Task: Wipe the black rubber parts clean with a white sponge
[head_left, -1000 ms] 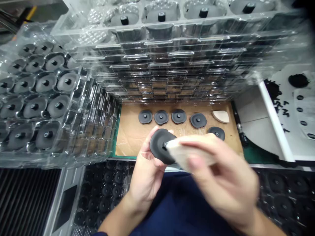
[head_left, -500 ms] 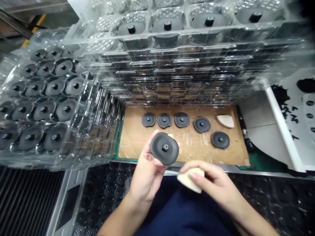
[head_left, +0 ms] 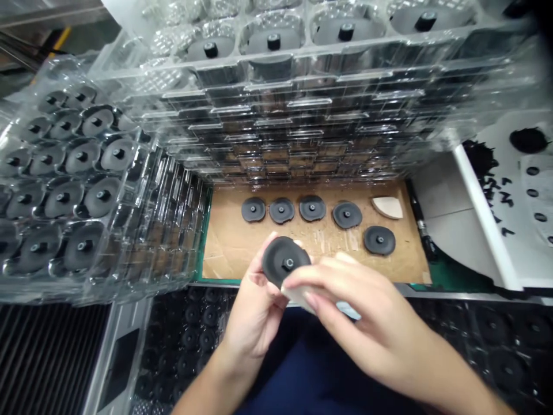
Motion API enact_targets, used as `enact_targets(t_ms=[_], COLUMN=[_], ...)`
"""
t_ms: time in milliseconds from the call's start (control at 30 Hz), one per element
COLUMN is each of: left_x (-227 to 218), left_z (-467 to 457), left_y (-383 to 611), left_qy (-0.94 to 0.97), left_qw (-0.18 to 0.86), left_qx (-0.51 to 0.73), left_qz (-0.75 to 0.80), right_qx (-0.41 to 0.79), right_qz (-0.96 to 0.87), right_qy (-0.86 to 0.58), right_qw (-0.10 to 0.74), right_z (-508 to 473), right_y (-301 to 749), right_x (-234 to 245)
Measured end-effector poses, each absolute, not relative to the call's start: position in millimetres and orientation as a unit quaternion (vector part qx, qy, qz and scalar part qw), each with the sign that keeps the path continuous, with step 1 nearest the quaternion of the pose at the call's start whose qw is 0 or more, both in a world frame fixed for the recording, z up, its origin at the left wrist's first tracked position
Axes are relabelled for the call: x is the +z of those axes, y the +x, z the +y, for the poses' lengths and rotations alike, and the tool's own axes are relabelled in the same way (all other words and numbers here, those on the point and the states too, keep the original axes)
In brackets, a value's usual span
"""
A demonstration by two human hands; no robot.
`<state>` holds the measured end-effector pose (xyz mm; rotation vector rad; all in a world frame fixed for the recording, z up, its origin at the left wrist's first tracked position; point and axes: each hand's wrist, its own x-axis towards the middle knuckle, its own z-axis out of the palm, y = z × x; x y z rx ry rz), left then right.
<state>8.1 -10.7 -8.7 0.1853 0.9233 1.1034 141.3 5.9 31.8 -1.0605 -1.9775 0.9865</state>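
Observation:
My left hand [head_left: 254,311] is closed around the edge of a dark grey oval disc [head_left: 276,257] with a small raised post at its middle, face up. Between the thumb and fingers of my right hand [head_left: 358,305] is a pale, thin wedge-shaped pad [head_left: 299,296], its near end at the disc's lower right rim; whether they touch I cannot tell. My right fingers cover part of the pad and of the disc's edge. Beyond my hands, several similar discs [head_left: 312,208] lie in a loose row on a cardboard sheet [head_left: 228,253].
A second pale wedge-shaped pad [head_left: 387,207] lies at the cardboard's right, near a black pen-like tool [head_left: 421,225]. Tall stacks of clear plastic trays [head_left: 268,124] holding discs stand behind and at left [head_left: 147,230]. A white-edged bin [head_left: 488,219] bounds the right side.
My right hand has moved left and up, bringing the pale pad from beside the disc to its lower right rim. My left hand still holds the disc. The view has shifted slightly.

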Motion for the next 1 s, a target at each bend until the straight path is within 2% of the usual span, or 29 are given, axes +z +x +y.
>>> enact_targets(t_ms=[100,167,233,300,400,500,600,667,733,867,900,1000], left_x=[-13,-13,-12,-11,-9,-5,-1,0,-1,-7,-8,-6], left_z=[-11,-11,-10,-8,-4,-3,-5,-7,-9,-11,-12,-13], left_y=[11,10,7,4,4,9,14,14,10,4,4,6], left_qy=[0.072,0.066,0.054,0.045,0.056,0.068,0.074,0.077,0.075,0.069,0.073,0.088], left_qw=[0.773,0.783,0.793,0.801,0.812,0.820,0.819,0.813,0.801,0.772,0.772,0.788], left_qx=[0.495,0.487,0.479,0.478,0.480,0.474,0.467,0.459,0.455,0.454,0.450,0.436], left_qz=[0.390,0.380,0.372,0.357,0.328,0.314,0.325,0.350,0.381,0.439,0.442,0.425], right_qx=[0.304,0.353,0.452,0.498,0.484,0.440,0.336,0.276,0.271,0.383,0.371,0.267], right_qz=[-0.754,-0.739,-0.705,-0.646,-0.553,-0.520,-0.554,-0.625,-0.700,-0.760,-0.763,-0.764], right_qy=[-0.428,-0.428,-0.436,-0.496,-0.607,-0.637,-0.612,-0.555,-0.489,-0.421,-0.429,-0.456], right_qw=[0.394,0.383,0.329,0.298,0.303,0.360,0.453,0.475,0.444,0.313,0.310,0.369], right_z=[7,2,-8,-18,-28,-24,-11,-3,1,4,5,8], right_y=[143,150,163,178,193,190,172,158,147,138,137,135], right_x=[28,22,10,-9,-34,-27,6,26,37,35,33,31])
